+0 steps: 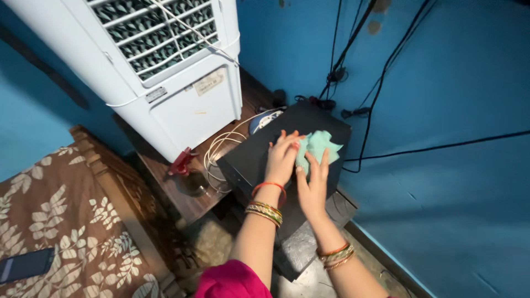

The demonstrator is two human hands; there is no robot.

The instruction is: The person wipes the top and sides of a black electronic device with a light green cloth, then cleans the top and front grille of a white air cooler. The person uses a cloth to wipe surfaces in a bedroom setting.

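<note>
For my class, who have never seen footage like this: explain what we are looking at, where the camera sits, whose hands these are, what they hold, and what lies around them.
There is one picture, taken by a camera worn on a person's head and looking down, so both arms belong to that person. The left hand lies flat on a black box. The right hand presses a pale green cloth against the box top. Both wrists wear bangles. Behind the box stand a white air cooler and a coiled white cable on a wooden table. Black wires hang on the blue wall. At lower left, a dark phone lies on a leaf-patterned bed cover.
</note>
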